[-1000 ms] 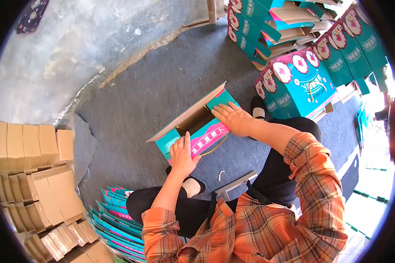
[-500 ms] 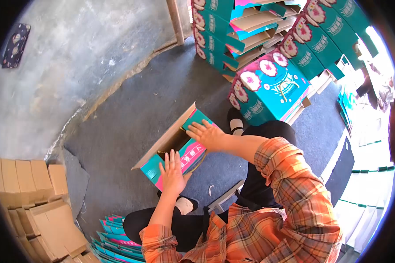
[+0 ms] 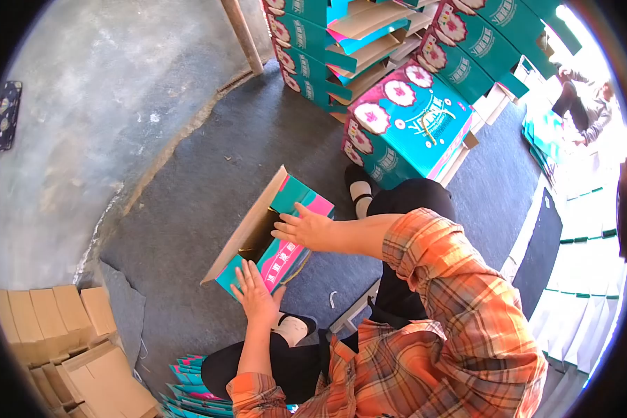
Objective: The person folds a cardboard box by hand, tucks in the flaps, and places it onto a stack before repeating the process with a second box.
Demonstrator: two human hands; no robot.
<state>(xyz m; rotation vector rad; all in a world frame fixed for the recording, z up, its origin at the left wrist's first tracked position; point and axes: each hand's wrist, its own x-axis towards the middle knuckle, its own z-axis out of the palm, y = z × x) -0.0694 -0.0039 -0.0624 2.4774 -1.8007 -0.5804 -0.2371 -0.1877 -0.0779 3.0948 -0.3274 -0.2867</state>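
- Where the left hand meets the box, its fingers lie extended on the left end, with the thumb set apart along the printed side.
- The right hand lies across the right end, fingers spread and pointing toward the left hand; its thumb points away from the body.
- Both hands are spread rather than clenched. Their palm sides are hidden, so the pressure applied cannot be told.
- The box sits on the floor, beneath and between the hands. Its dark opening shows just beyond the fingertips.
- A brown flap stands raised along the far edge of the opening, past both hands.
- A yellow cord loops from the printed side, between the hands and the body.
- Beyond the right hand, farther right, stands a closed carton, teal with a floral band.
- Behind that carton rises a carton stack, its open flaps facing right.
- To the left of the left hand, well apart, are brown boxes.
- Nearer the body, below the left hand, lie teal sheets, partly covered by the leg.
- Far right of the right hand, another person sits by more teal sheets.
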